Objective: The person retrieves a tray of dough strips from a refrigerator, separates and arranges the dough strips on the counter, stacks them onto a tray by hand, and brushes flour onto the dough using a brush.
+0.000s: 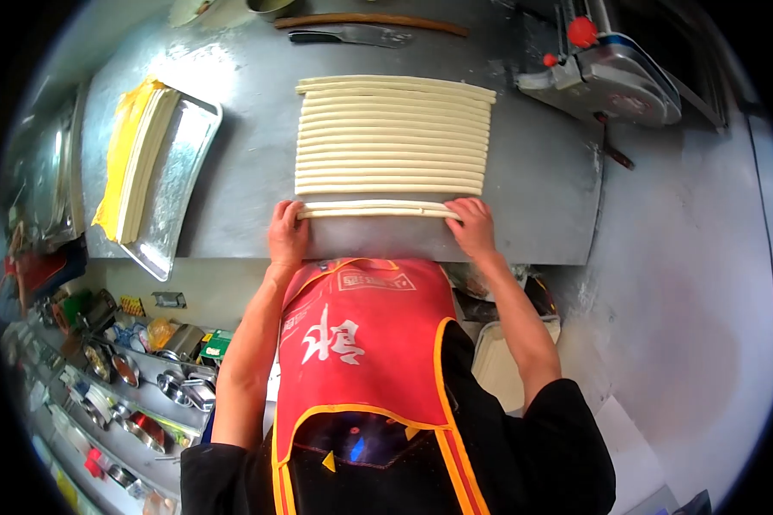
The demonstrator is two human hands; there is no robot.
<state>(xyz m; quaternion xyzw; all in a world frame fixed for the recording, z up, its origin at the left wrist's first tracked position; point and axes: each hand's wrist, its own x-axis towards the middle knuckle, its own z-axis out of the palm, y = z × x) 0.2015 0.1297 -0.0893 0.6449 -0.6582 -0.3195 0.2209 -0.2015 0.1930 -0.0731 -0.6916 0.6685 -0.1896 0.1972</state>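
Note:
Two long pale dough strips [369, 208] lie side by side near the front edge of the metal table. My left hand [289, 232] is closed on their left end, thumb and fingers pinching it. At the right end, my right hand [472, 227] grips the strips the same way, its fingers curled over them. Just beyond sits a block of many parallel dough strips [393, 137], laid close together from left to right. The strip at the far edge of that block reaches slightly past the others. My fingers hide the tips of the strips I hold.
On the left, a metal tray [180, 163] holds more strips beside a yellow cloth [122, 154]. A knife [348, 36] and a wooden stick [369, 21] lie at the back. A machine with red knobs [614, 86] stands at back right. Shelves of pans [137, 378] are at lower left.

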